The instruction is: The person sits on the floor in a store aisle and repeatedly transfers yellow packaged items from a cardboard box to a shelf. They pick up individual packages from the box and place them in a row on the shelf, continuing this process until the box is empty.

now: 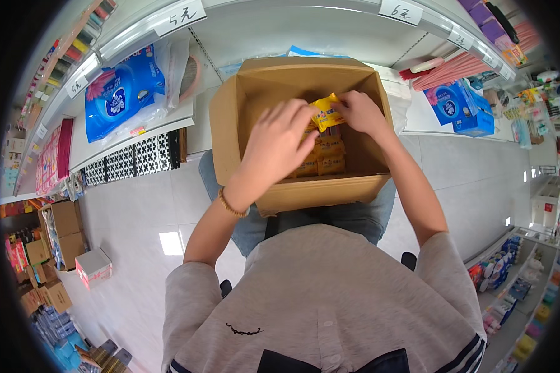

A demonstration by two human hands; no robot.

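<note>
An open cardboard box (317, 191) rests on the person's lap, against the shelf. In its bottom lie several yellow-wrapped packets (331, 149). Above them, my right hand (361, 112) grips the right end of another yellow packet (326, 113), thumb and fingers closed on its edge. At that packet's left end is my left hand (280, 140), back upward and fingers bent, with a beaded bracelet on the wrist. Whether its fingertips grip the packet or only touch it is hidden.
A white shelf (186, 105) runs behind the box, with blue plastic packs (121, 93) at left and more blue packs (452, 105) at right. A price rail (308, 3) curves overhead. Black-and-white patterned goods (130, 156) stand below left. A small carton (94, 268) sits on the floor.
</note>
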